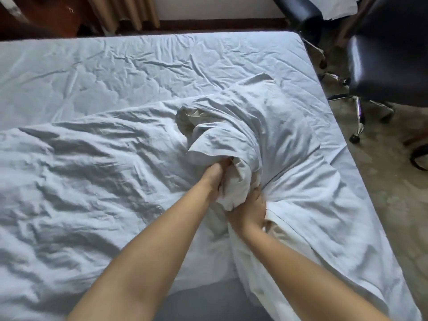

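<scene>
A white duvet cover (92, 172) lies crumpled over the near half of the bed (139, 66). Near the middle it is bunched into a raised, twisted roll (231, 135) with a cream-coloured duvet showing inside its folds. My left hand (215, 177) grips the roll from the left, fingers buried in the fabric. My right hand (249, 213) grips the lower end of the same bunch, just below and right of the left hand. Both fingertips are hidden in cloth.
The bed's far half shows a wrinkled white fitted sheet (162, 61). Two black office chairs (389, 66) on wheeled bases stand on the carpet to the right of the bed. A curtain (125, 12) and dark wooden furniture (46, 17) lie beyond the far edge.
</scene>
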Demonstrator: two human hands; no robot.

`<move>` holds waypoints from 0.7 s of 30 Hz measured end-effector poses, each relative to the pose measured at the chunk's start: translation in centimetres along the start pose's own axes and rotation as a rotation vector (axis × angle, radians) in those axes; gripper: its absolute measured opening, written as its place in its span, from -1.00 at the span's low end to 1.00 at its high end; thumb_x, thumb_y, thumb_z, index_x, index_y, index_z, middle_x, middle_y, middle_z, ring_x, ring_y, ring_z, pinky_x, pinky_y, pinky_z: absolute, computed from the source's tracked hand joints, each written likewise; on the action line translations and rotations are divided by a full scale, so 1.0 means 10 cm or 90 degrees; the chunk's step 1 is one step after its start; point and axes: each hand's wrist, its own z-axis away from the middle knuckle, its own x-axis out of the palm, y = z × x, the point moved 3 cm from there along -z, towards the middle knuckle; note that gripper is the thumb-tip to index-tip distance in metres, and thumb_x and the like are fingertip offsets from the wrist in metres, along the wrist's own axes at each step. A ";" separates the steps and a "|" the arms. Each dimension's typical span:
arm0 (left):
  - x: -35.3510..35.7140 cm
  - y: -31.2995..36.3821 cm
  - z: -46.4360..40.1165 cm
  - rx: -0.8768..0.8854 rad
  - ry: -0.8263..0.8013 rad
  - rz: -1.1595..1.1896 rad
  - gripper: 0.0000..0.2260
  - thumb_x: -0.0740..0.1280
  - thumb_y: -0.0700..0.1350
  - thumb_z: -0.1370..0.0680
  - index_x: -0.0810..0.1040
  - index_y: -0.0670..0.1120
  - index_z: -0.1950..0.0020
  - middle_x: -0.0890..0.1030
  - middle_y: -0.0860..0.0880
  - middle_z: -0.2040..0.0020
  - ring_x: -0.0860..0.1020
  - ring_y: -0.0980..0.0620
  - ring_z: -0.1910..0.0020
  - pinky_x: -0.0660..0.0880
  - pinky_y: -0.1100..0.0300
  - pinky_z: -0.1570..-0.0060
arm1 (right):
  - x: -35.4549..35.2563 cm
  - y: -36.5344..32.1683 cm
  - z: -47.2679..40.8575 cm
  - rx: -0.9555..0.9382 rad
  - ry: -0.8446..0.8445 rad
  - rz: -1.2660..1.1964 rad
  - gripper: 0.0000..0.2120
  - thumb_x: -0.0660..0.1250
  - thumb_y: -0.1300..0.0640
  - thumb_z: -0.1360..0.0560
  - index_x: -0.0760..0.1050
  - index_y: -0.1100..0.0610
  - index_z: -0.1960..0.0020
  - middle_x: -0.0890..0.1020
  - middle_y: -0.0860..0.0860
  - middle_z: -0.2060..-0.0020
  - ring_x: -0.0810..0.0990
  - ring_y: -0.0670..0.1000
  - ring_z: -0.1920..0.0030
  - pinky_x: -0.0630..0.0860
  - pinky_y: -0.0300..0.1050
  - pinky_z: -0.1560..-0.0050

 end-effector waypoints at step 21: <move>-1.87 0.11 0.32 -0.098 0.150 -0.254 -0.54 0.15 0.13 -0.62 0.28 -0.04 -0.47 0.49 -0.13 -0.26 0.58 -0.08 -0.06 0.59 0.16 0.11 | -0.16 -1.59 -0.36 -0.210 -0.212 -0.078 -0.57 0.17 -0.04 -0.56 0.32 0.09 -0.38 0.44 0.15 -0.34 0.41 0.16 -0.34 0.37 0.02 -0.29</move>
